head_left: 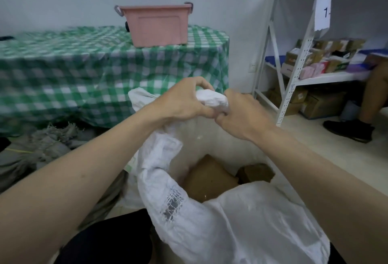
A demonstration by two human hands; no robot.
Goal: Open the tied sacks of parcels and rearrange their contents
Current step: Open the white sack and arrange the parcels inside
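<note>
A white woven sack stands on the floor in front of me with its mouth open. Brown cardboard parcels show inside it. My left hand and my right hand are side by side at the far rim of the sack. Both grip a bunched roll of the white sack fabric between them, fingers curled round it. A frayed, torn patch shows on the near rim of the sack.
A table with a green checked cloth stands behind the sack, a pink plastic bin on it. Grey sacks lie on the floor at left. A white metal rack with boxes stands at right; another person's leg is beside it.
</note>
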